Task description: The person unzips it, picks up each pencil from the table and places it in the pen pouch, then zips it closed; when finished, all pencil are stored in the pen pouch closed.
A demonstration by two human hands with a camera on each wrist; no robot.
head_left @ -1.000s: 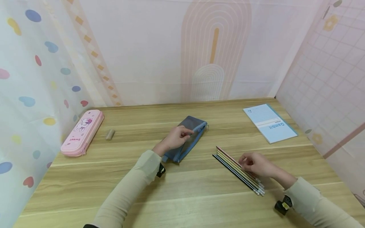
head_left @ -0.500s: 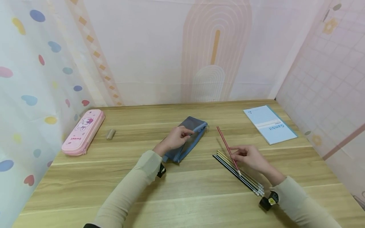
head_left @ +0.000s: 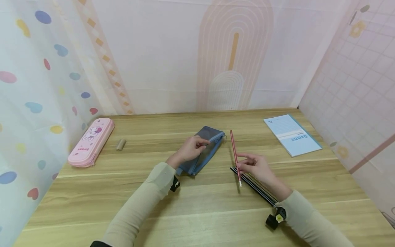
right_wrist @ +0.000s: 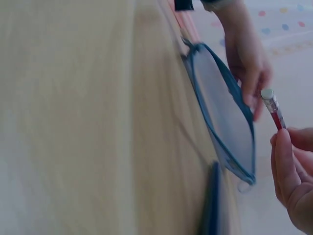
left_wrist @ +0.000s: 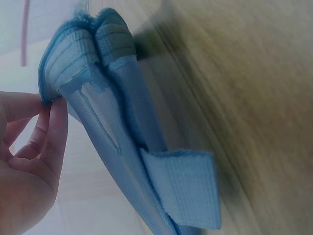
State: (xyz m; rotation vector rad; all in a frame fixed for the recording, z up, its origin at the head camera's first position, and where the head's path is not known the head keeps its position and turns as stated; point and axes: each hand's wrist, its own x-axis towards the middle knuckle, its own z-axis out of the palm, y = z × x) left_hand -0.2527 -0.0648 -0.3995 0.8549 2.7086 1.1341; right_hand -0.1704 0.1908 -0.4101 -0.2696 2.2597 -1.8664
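Note:
A blue mesh zip pouch lies mid-table, its long side unzipped and gaping in the right wrist view. My left hand pinches the pouch's upper edge between thumb and fingers, as the left wrist view shows up close. To the right, my right hand holds a red pencil off the table, pinched near its lower half. Its white eraser end points toward the body. Under that hand lie several more pencils, dark ones in front; the hand and wrist partly cover them.
On the left are a pink pencil case and a small tan cylinder. A light blue notebook lies at the back right. Printed curtains stand behind the table's far edge.
My right hand has picked the red pencil up from the row and carried it left toward the pouch, turning it more upright in view. My left hand has stayed on the pouch.

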